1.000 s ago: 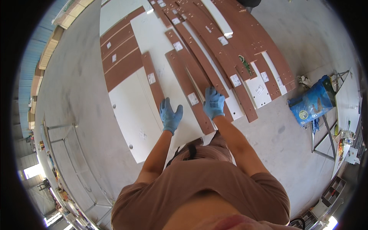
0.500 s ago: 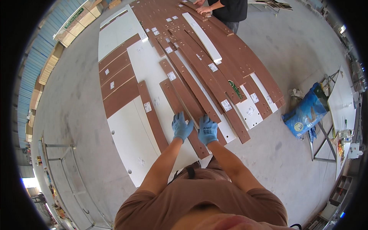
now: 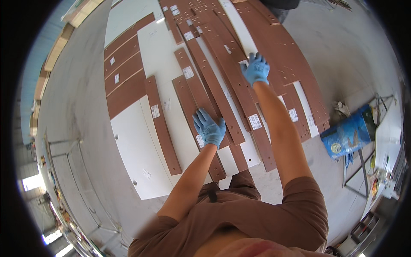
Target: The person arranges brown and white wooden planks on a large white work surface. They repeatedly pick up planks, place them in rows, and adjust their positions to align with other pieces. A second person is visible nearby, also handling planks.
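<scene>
My left hand (image 3: pixel 209 127) wears a light blue glove and lies with fingers spread on a brown board strip (image 3: pixel 198 89). A second brown strip (image 3: pixel 184 100) lies partly alongside it, with a white label showing near my fingers. My right hand (image 3: pixel 256 69), gloved the same way, reaches farther out and right. Its fingers are apart, at the near end of a long white strip (image 3: pixel 239 28), part of which the hand hides. Around both hands lie more brown strips with drilled holes and labels, such as the long one (image 3: pixel 214 92) between them.
Large white panels (image 3: pixel 137 150) and brown panels (image 3: pixel 128 83) make up the left of the stack. On the right, a blue sack (image 3: pixel 347 132) stands beside a metal-legged table (image 3: pixel 364 171). A metal frame (image 3: pixel 64 147) stands at left. A person in dark clothing (image 3: pixel 282 5) is partly visible at the far edge.
My right hand has left its place beside the left one and moved far and right to the white strip's end. The left hand stays on the brown strip. The view has shifted.
</scene>
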Tool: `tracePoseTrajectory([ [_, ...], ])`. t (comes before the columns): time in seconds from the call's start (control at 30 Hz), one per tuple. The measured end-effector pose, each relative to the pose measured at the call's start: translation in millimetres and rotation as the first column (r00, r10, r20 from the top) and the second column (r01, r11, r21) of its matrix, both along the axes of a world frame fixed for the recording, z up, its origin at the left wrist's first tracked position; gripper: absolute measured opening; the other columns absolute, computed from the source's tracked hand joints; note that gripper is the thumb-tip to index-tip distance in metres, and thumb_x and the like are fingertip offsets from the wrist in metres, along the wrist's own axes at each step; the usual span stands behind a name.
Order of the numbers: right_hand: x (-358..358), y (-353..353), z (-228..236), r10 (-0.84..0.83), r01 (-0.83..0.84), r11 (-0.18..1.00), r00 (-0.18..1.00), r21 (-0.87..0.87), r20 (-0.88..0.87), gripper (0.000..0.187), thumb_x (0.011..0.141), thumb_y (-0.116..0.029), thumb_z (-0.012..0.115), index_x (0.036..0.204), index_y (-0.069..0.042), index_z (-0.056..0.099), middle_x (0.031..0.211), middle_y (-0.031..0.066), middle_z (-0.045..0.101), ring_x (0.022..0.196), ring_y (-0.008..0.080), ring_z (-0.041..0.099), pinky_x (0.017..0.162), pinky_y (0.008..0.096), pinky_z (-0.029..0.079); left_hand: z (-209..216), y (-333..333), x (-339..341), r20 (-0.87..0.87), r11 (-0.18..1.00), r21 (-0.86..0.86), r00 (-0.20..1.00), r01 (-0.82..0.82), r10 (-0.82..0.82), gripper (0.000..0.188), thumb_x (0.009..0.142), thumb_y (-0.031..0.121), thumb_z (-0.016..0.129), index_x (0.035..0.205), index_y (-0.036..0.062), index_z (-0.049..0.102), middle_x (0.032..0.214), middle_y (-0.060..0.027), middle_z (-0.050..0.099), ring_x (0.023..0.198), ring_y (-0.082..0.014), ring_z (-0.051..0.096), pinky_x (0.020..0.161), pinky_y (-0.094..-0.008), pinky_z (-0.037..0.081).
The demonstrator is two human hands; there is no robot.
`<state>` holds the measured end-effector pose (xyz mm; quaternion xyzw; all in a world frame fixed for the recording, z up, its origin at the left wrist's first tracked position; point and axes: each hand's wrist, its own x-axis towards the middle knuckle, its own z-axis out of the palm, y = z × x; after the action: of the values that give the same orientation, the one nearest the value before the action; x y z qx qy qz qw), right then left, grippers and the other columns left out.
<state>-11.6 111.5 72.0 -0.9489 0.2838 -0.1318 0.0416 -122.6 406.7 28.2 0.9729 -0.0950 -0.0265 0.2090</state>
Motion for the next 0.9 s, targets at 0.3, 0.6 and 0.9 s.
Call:
tracePoseTrajectory([
  [0.3,88.2,-64.6,4.3,-0.103,0.224,0.921,0.930,0.319,-0.354,0.080,0.086,-0.051,0.077,0.145,-0.006,0.046,0.137,0.0254,0.062,0.133,0.0423,0.059,0.108,0.0538,0.049,31.7,-16.6,14.2,-0.144,0.861,-0.397,0.948,-0.317,0.283,0.105,0.080,0.016,0.074,0.165,-0.0043,0.016,0.158,-0.0306,0.039,0.147,-0.0478,0.038,0.124,-0.0527,0.032],
  [0.6,24.0,-36.3,75.4,-0.056,-0.346,-0.100,0.938,0.933,0.342,0.057,0.091,-0.024,0.072,0.139,0.005,0.061,0.117,0.0194,0.073,0.105,0.0270,0.072,0.095,0.0388,0.058,85.3,72.2,4.2,-0.211,0.669,-0.655,0.935,-0.352,0.285,0.104,0.080,0.006,0.076,0.168,0.0036,0.020,0.166,-0.0237,0.036,0.153,-0.0376,0.037,0.126,-0.0432,0.033],
  [0.9,-155.0,149.3,83.6,-0.320,-0.453,-0.060,0.853,0.889,0.413,0.059,0.090,-0.014,0.065,0.147,-0.001,0.059,0.112,0.0100,0.072,0.094,0.0178,0.068,0.088,0.0336,0.056,76.0,194.3,21.9,-0.110,0.756,-0.517,0.907,-0.401,0.406,0.100,0.081,0.013,0.075,0.166,-0.0019,0.024,0.170,-0.0227,0.031,0.157,-0.0377,0.032,0.130,-0.0421,0.027],
])
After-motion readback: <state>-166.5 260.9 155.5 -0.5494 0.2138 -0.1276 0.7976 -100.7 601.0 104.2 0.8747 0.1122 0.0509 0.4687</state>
